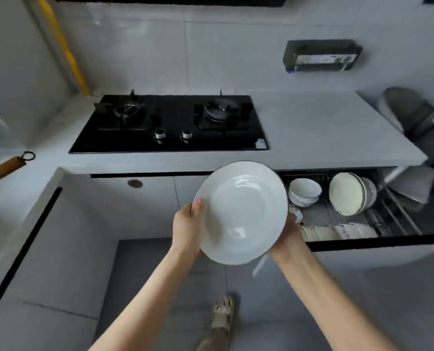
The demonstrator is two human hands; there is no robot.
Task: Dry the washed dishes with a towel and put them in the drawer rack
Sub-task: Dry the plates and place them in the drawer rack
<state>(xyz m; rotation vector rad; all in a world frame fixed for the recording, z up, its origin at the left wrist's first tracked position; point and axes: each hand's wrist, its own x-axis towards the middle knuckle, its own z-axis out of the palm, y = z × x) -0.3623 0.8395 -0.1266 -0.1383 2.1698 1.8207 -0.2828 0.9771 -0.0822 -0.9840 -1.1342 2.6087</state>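
I hold a white dark-rimmed plate tilted toward me, in the air just left of the open drawer rack. My left grip pinches its left rim, thumb on the face. My right grip is at the lower right edge, its fingers hidden behind the plate, so I cannot tell how it holds. In the rack are stacked white bowls and bowls on their sides. Above, the counter carries a black gas hob.

Black hob — 2 knobs, wooden handle, yellow pipe
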